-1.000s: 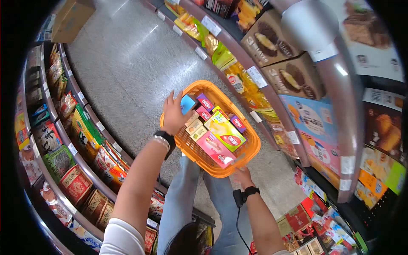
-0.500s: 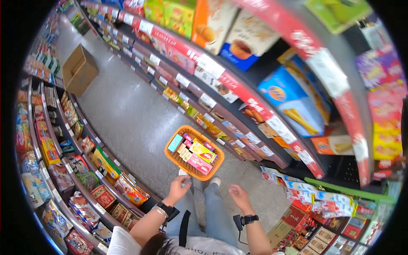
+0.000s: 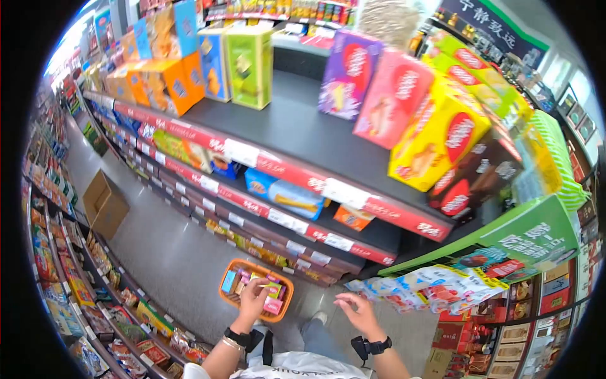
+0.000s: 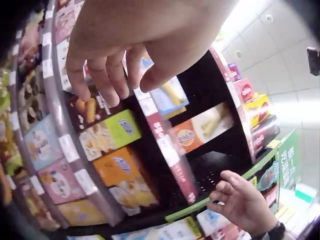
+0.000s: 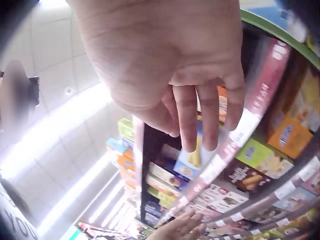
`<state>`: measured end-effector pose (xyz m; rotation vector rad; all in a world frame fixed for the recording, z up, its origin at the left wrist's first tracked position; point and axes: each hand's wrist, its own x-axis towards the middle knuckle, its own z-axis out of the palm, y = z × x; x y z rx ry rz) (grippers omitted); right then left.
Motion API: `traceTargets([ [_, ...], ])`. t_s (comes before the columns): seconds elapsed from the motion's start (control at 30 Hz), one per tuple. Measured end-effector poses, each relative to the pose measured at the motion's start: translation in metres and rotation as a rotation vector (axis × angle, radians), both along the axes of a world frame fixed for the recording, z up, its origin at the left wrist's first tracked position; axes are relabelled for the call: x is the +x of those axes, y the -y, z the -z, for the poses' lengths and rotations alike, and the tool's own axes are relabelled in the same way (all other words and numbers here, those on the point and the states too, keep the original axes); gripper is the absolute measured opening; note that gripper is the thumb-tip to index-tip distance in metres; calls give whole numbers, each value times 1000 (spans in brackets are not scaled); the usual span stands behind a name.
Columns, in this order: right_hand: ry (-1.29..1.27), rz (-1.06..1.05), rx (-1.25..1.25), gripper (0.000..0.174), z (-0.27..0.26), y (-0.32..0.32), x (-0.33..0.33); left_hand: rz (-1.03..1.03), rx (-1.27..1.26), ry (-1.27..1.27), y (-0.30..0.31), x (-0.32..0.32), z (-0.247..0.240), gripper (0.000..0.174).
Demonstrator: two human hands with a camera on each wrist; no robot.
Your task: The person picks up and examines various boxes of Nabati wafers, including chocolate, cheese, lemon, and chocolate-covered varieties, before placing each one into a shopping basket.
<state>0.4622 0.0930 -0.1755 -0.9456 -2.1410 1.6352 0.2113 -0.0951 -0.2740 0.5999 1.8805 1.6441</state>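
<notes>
**Both hands empty over the orange basket on the aisle floor**

The person stands in a narrow shop aisle. The left hand is held out in front of the body with its fingers loosely curled and nothing in them. In the head view it lies across the near edge of the orange basket, which stands on the grey floor by the person's feet. The basket holds small boxes, among them a blue box at its far left and a pink box near the hand.

The right hand is raised beside the left, apart from it. It is released and holds nothing, and the wrist view shows its fingers hanging relaxed.

Tall shelving with red price rails runs along the person's right. On its top level stand a yellow box, a pink carton, a purple carton and a green carton. A heap of printed packets lies on a low display just beside the right hand, under a green sign.

Shelves of snack packets line the left side. A brown cardboard box sits on the floor against them, well beyond the basket.
</notes>
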Motion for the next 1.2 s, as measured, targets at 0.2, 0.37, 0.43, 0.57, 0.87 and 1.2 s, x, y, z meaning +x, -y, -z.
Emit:
traceTargets([
  [0.2, -246, -48, 317, 18, -124, -48, 13, 121, 165, 35, -95, 62, -106, 22],
  [0.37, -363, 56, 602, 21, -197, -64, 8, 287, 342, 17, -140, 72, -192, 26],
  [0.43, -380, 154, 661, 24, -218, -68, 4, 369, 379, 12, -156, 74, -226, 31],
  [0.57, -407, 261, 981, 36, -261, -80, -4, 481, 498, -267, -194, 80, -297, 38],
  [0.87, -530, 559, 1275, 32, -304, -93, -23, 197, 702, -1318, -293, 96, -429, 50],
  [1.2, -510, 603, 1104, 29, -275, -83, 15, 90, 787, -1384, -307, 100, -408, 44],
])
